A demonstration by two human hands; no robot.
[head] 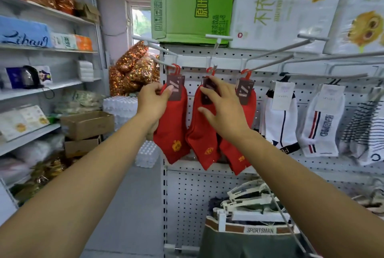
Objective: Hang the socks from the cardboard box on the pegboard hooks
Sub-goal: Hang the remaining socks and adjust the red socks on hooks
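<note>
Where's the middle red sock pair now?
Head view, centre: the middle red socks hang between the left red pair and the right red pair, right hand touching them.

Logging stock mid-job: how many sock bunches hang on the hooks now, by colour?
Red socks: 3
White socks: 2
Striped socks: 1, cut by the frame edge
Total: 6
</note>
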